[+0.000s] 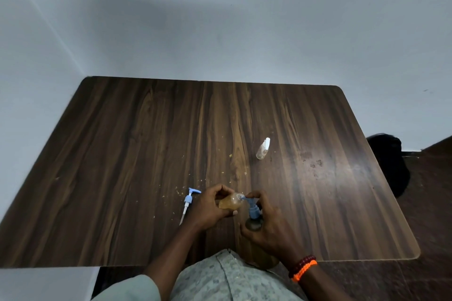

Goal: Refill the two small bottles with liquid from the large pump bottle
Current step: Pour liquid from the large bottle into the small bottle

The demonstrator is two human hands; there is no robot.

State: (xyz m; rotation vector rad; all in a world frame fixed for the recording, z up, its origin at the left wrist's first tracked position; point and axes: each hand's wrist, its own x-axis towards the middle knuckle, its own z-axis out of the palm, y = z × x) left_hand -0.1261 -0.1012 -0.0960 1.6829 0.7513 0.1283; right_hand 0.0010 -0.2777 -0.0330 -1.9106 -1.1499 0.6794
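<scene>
My left hand (208, 208) grips a small clear bottle (230, 202) holding amber liquid, tilted with its open mouth against the blue nozzle. My right hand (266, 225) is wrapped around the large pump bottle (254, 223), with a finger on top of its blue pump head (253, 208). The large bottle's lower body is mostly hidden behind my right hand and the table's near edge. A second small clear bottle (263, 148) with a white cap stands tilted farther back on the wooden table (146, 142).
A loose blue-and-white pump top (188, 201) with its dip tube lies on the table left of my left hand. Small crumbs or droplets dot the wood near it. A dark object (391, 161) sits beyond the table's right edge. Walls stand behind and to the left.
</scene>
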